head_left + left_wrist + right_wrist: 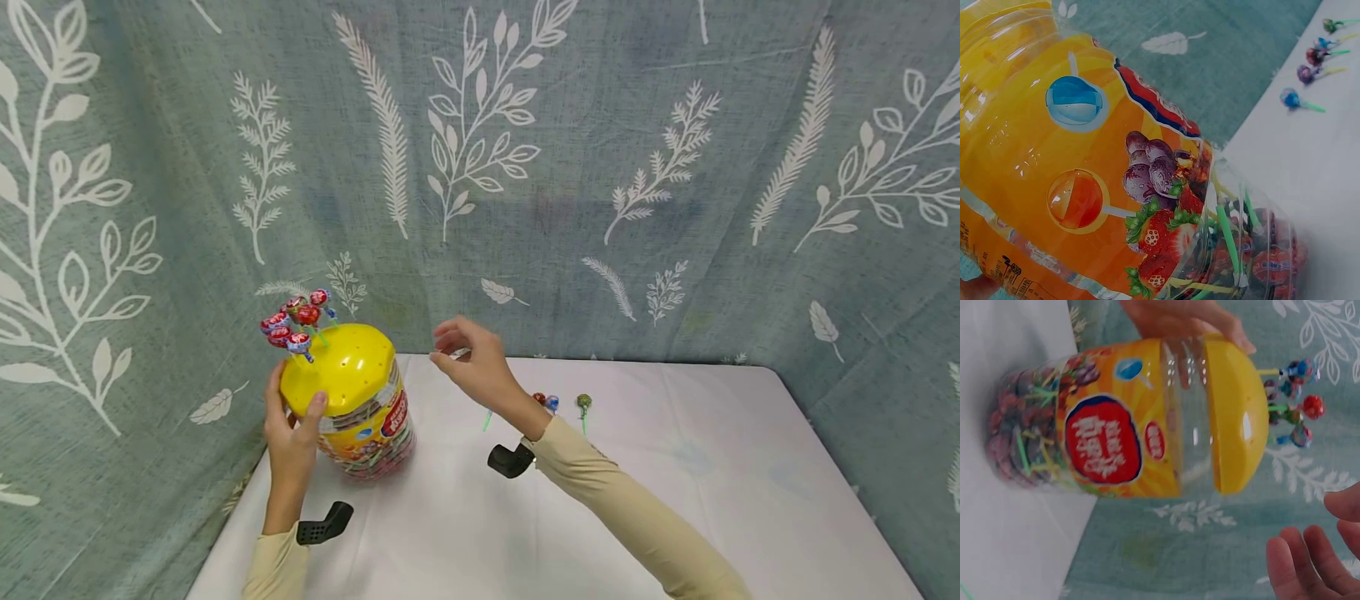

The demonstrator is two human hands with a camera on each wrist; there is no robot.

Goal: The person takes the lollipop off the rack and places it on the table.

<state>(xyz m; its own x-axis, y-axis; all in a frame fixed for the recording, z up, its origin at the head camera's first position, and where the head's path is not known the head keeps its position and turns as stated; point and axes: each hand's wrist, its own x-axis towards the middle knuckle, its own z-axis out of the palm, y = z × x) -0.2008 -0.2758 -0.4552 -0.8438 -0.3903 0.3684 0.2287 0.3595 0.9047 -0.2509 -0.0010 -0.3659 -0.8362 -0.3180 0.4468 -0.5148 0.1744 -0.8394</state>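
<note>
A clear plastic lollipop jar (367,437) with a yellow printed label stands at the table's left side, tilted slightly. Its domed yellow lid (351,371) has small holes, and several wrapped lollipops (300,321) stick up from the lid's far left part. My left hand (288,450) grips the jar near the top, thumb on the lid's edge and fingers round the left side. Green and yellow sticks and red wrappers show through the jar's lower wall (1019,437). My right hand (480,367) hovers right of the lid, fingers loosely bent, holding nothing.
Several loose lollipops (1305,74) lie in a row on the white-covered table (675,500), partly behind my right forearm in the head view. A grey-green leaf-print curtain (555,275) hangs round the table's back and sides.
</note>
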